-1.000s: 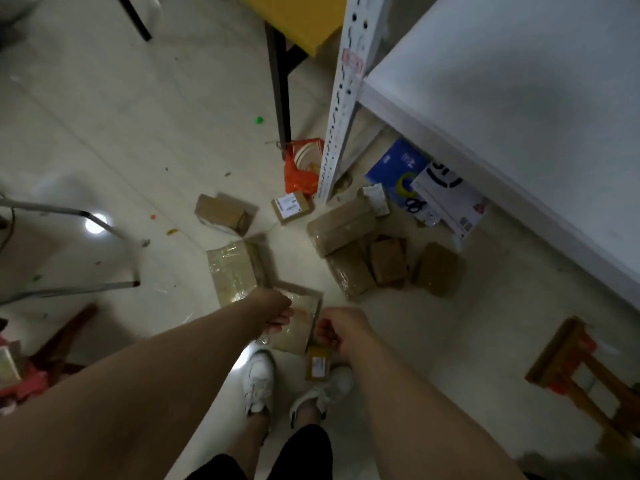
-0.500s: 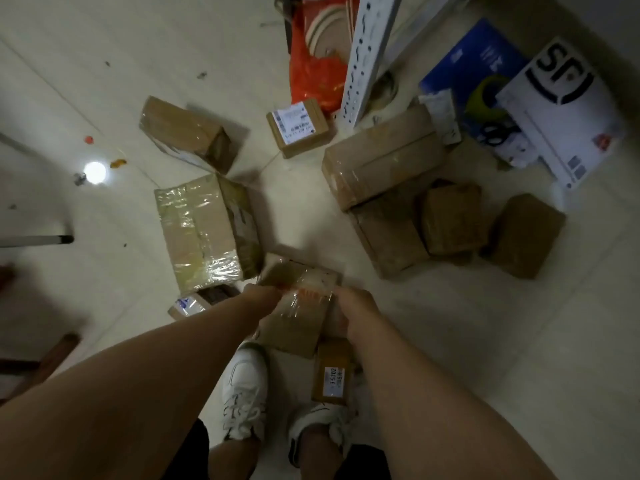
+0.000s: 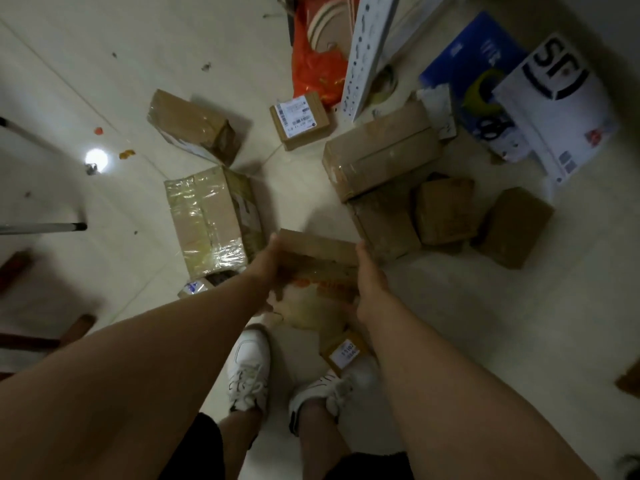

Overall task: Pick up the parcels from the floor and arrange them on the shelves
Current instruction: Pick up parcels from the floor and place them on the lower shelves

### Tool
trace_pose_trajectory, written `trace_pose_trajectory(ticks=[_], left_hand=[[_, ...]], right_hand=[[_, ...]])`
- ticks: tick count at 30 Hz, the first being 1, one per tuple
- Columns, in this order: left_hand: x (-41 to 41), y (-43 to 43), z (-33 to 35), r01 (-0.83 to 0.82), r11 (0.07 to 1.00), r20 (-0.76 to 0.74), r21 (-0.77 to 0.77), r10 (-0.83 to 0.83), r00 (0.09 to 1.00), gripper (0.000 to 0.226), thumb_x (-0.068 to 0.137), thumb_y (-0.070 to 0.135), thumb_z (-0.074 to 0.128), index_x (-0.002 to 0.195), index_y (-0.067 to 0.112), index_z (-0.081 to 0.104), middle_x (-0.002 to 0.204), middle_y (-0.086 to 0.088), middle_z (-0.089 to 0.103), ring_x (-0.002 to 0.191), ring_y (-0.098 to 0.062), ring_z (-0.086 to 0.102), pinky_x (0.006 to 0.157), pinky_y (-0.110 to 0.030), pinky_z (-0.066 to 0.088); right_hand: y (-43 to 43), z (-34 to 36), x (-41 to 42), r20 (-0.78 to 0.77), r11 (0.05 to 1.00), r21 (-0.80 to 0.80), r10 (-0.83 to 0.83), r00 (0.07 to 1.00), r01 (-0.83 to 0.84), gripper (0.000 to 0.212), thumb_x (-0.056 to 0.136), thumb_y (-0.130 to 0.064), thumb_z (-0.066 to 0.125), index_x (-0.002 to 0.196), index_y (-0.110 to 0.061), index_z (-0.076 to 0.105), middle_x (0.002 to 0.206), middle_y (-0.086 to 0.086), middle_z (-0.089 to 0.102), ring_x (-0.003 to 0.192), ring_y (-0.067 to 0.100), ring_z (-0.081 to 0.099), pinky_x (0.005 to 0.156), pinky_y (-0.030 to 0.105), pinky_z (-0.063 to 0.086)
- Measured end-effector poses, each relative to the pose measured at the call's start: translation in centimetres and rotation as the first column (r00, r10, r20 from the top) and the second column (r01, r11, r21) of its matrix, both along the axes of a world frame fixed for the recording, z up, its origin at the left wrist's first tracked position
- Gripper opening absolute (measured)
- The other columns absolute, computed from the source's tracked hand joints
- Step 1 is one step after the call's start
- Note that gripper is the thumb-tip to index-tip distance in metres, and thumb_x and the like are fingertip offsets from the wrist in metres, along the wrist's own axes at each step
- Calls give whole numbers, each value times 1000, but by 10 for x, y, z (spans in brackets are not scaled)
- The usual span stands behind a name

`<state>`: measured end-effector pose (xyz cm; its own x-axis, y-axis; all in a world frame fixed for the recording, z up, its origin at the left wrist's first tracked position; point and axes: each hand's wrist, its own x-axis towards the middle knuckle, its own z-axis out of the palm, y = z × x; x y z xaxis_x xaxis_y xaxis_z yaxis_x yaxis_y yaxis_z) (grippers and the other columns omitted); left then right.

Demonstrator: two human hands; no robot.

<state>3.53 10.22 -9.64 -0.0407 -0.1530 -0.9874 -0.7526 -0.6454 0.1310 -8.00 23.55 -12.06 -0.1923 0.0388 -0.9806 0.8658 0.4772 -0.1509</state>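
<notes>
Orange bag [image 3: 313, 69] cut off top; label [image 3: 346, 351] unreadable.

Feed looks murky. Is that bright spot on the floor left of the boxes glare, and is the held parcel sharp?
Head view: dim overall; the bright spot is lamp glare on glossy floor. The held parcel between both hands is soft with blur, its tape shiny; edges bow from the wide lens.

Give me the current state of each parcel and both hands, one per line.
Left hand: gripping held parcel's left side.
Right hand: gripping its right side.
Held parcel: clasped between both hands, tilted.
Taped box: on floor, untouched.
Labelled small box: on floor, label up.
Long box: resting atop other parcels.
Small parcel by shoe: on floor, label up.
</notes>
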Motion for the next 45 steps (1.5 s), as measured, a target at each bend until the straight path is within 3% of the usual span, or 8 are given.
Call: trace_pose_trajectory(ticks=[5, 10, 14, 19, 25, 29, 35, 45], left_hand=[[-15, -9, 133, -283, 953, 23, 105, 282, 959, 124, 58, 99, 39, 152, 18, 30, 153, -19, 37, 131, -50, 42, 102, -70, 32], [-22, -26, 286, -293, 953, 40, 75, 290, 956, 100, 62, 85, 62, 112, -1, 49, 112, -18, 60, 101, -45, 61, 65, -59, 55], [-22, -43, 399, -123, 981, -145, 153, 146, 979, 40, 79, 27, 77, 111, 7, 63, 91, -18, 73, 79, -35, 72, 65, -48, 59], [-18, -73, 523, 33, 997, -438, 71, 2, 899, 57, 73, 6, 76, 127, 5, 59, 128, -20, 62, 115, -42, 60, 100, -57, 46], [-28, -98, 632, 171, 982, -700, -79, -176, 692, 79, 60, -1, 73, 136, -2, 53, 140, -22, 54, 131, -40, 48, 113, -54, 34], [-30, -119, 685, 298, 940, -808, -166, -303, 505, 63, 55, -8, 72, 117, 1, 64, 114, -20, 70, 102, -36, 68, 85, -46, 57], [-26, -146, 754, 382, 839, -737, -387, -531, 419, 75, 61, -13, 67, 134, 4, 52, 123, -25, 65, 109, -44, 63, 91, -55, 54], [-52, -142, 850, 587, 491, -573, -643, -818, 56, 65, 76, -17, 61, 132, 16, 58, 125, -22, 65, 117, -43, 61, 96, -59, 49]], right_hand=[[0, 145, -22, -130, 988, -16, -156, 979, 155, 63, 83, -68, 64, 126, -25, 48, 123, 8, 56, 108, 31, 58, 93, 55, 53], [5, 306, -31, -151, 987, -138, -99, 984, 78, 10, 84, -29, 69, 87, -21, 74, 97, 12, 70, 88, 28, 69, 80, 41, 58], [5, 428, -32, -201, 940, -333, -148, 968, 74, 24, 84, -11, 53, 98, -8, 73, 99, 19, 73, 86, 32, 71, 87, 49, 56], [3, 552, -34, -316, 903, -411, -13, 949, -124, 40, 76, 2, 47, 112, 3, 65, 114, 24, 71, 111, 45, 65, 100, 69, 43], [-17, 667, -44, -412, 838, -517, -66, 909, -173, 42, 98, -46, 48, 114, -20, 76, 107, 10, 76, 84, 24, 75, 67, 41, 62], [-22, 730, -54, -549, 848, -467, -54, 834, -252, 55, 88, -72, 51, 100, -25, 76, 96, 12, 74, 81, 28, 72, 57, 34, 56], [-16, 794, -62, -678, 818, -421, 3, 735, -393, 50, 77, -71, 66, 116, -40, 59, 124, 7, 64, 118, 26, 59, 104, 57, 42], [-1, 851, -64, -788, 712, -196, 294, 540, -674, 81, 59, -41, 94, 129, -37, 55, 119, 2, 72, 113, 24, 66, 84, 48, 60]])
